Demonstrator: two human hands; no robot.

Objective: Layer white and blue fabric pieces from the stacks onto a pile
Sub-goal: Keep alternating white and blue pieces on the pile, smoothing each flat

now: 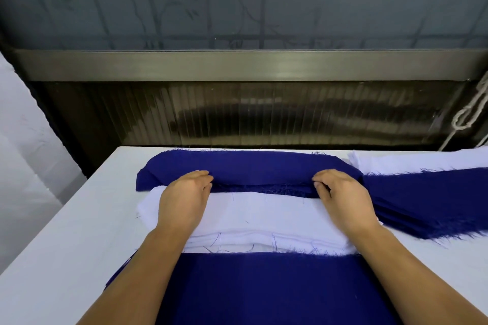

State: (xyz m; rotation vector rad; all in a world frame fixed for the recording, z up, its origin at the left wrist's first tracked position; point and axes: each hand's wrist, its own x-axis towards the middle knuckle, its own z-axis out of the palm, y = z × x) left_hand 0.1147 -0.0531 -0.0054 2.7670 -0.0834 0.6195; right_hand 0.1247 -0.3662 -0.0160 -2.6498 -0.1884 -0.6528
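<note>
So both hands are down on the pile in the middle of the frame. The left hand (184,199) and right hand (340,198) each sit on the white fabric layer (264,215), and their fingertips are curled at the near edge of a dark blue frayed-edge fabric piece (245,170) that lies across the far part of the pile. Looks like each grip is a light pinch on that blue edge — thumbs tucked near the fingers — though the actual contact is partly hidden, so I wouldn't swear how firmly it's held.

Progress-wise: the pile (264,243) already shows several white layers along its near edge, with a wide blue cloth (264,290) at the bottom of the frame that seems to run under it. So a fair few rounds look done. The blue piece only covers the far strip of the white one right now, so my guess is it's mid-placement and needs pulling toward the bottom of the frame and smoothing.

Right side of the frame there's a stack of blue pieces (427,200) with a stack of white pieces (412,159) behind it, both on the white worktop (79,219) — neither looks used up, so there's more layering left.
</note>
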